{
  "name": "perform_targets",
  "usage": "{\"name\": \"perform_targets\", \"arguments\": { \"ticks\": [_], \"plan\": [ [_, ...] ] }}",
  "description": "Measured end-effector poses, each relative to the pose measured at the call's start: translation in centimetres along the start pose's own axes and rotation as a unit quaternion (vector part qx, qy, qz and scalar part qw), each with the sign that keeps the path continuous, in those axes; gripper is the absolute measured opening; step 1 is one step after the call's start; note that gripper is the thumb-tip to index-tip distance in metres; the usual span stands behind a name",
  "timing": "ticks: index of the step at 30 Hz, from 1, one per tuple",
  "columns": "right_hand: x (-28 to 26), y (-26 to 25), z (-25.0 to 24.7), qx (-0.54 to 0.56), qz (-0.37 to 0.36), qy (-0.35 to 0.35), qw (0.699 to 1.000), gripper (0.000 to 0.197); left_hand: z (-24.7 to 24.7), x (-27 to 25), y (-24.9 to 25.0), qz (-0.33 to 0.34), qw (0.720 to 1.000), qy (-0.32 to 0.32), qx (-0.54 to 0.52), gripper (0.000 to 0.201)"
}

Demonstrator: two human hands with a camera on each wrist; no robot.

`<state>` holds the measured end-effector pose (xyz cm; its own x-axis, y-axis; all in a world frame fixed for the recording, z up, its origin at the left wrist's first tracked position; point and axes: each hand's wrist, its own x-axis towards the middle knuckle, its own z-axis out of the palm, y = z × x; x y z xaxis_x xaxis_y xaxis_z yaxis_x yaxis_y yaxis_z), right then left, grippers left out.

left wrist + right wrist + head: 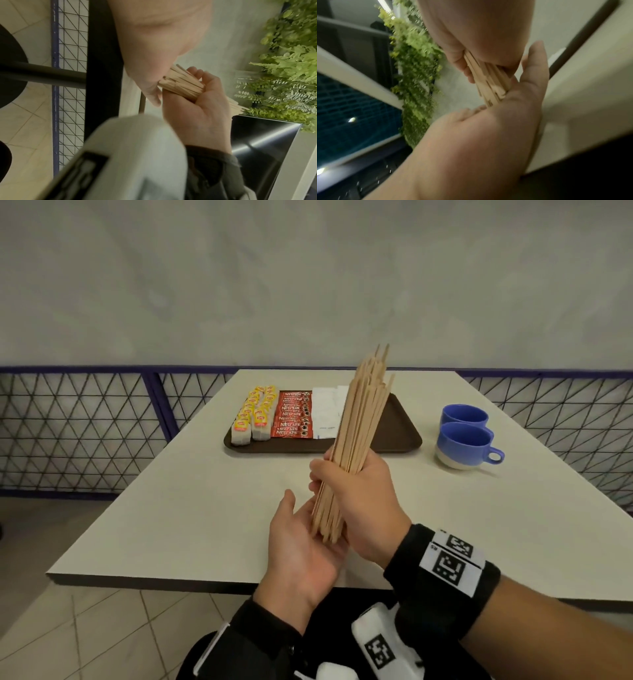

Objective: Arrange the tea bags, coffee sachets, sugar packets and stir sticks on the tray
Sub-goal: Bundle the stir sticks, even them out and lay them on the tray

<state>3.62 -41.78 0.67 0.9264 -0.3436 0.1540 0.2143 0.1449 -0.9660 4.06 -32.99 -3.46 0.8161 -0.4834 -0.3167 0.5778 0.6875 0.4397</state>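
Head view, left to right. On the left part of the brown tray [404, 436], two rows of yellow-tagged tea bags [255, 416] are lying side by side. Just beside them a column of red coffee sachets [293, 415] is lying, and next to those the white sugar packets [327, 412] are sitting in a stack. The right part of the tray is showing bare brown surface. The tray is resting toward the far end of the pale table [171, 508].

In front of the tray, above the table's near edge, the left hand [301, 546] is lying palm up with fingers relaxed and extended, and the lower ends of the stir sticks [359, 422] are standing on its palm. The right hand [363, 494] is wrapping its fingers round the bundle near its lower part, holding it nearly upright, tilted slightly away from the viewer. The upper ends are fanning out unevenly in front of the sugar packets.

Right of the tray, two blue cups [466, 436] are standing on the table, touching each other.
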Motion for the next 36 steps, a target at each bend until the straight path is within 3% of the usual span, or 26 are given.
{"name": "perform_targets", "arguments": {
  "ticks": [5, 8, 11, 17, 25, 30, 36],
  "plan": [
    [-0.1, -1.2, 0.0, -0.051, -0.027, -0.075, 0.996, 0.014, -0.2, -0.1, 0.0, 0.004, 0.999, -0.019, -0.042, 0.067],
    [-0.3, -1.1, 0.2, -0.097, -0.003, -0.133, 0.986, 0.019, -0.1, -0.3, 0.0, 0.008, 0.997, -0.034, -0.065, 0.057],
    [0.4, -1.9, 0.3, -0.070, 0.025, -0.136, 0.988, 0.014, 0.3, -0.5, 0.2, 0.012, 0.998, -0.028, -0.056, 0.064],
    [1.3, -3.3, 0.2, -0.078, 0.066, -0.212, 0.972, 0.014, 0.2, -0.8, 0.2, 0.013, 0.997, -0.033, -0.062, 0.065],
    [2.0, -3.5, -0.1, -0.056, 0.042, -0.203, 0.977, 0.014, 0.5, -0.9, 0.3, 0.007, 0.997, -0.023, -0.071, 0.063],
    [1.5, -2.8, -0.1, -0.156, -0.002, -0.214, 0.964, 0.017, 0.4, -1.0, 0.3, 0.005, 0.996, -0.042, -0.075, 0.056],
    [1.8, -2.5, -0.4, -0.229, -0.069, -0.158, 0.958, 0.020, 0.5, -1.0, 0.4, -0.016, 0.999, -0.016, -0.037, 0.055]
  ]
}}
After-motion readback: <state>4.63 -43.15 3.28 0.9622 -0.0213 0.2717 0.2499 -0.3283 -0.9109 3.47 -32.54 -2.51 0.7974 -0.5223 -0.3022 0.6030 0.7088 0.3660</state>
